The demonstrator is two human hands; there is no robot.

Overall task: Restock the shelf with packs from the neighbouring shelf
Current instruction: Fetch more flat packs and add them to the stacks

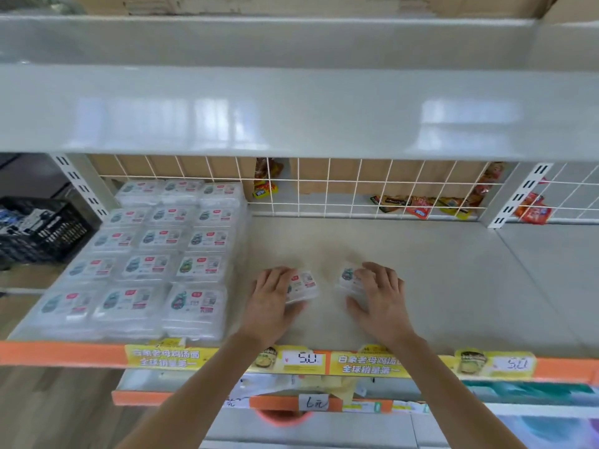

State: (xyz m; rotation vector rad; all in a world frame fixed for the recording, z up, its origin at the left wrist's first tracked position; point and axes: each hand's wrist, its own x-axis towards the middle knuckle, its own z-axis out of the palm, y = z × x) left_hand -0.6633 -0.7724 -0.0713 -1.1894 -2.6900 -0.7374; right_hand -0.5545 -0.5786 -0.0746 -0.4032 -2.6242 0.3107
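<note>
Currently both hands on the grey shelf [453,286]: left hand [270,298] grips a clear pack [304,285], right hand [379,293] grips another pack [348,278]. Stocked packs [146,254] lie left.

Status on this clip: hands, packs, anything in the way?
Left hand on clear labelled pack; right hand on second clear pack. Both on grey shelf, beside stacked packs. Nothing obstructing.

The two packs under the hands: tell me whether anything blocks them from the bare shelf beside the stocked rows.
Nothing visible does. The left hand holds one pack and the right hand another pack, both low over the bare shelf. The stocked rows lie to the left, apart from them.
</note>
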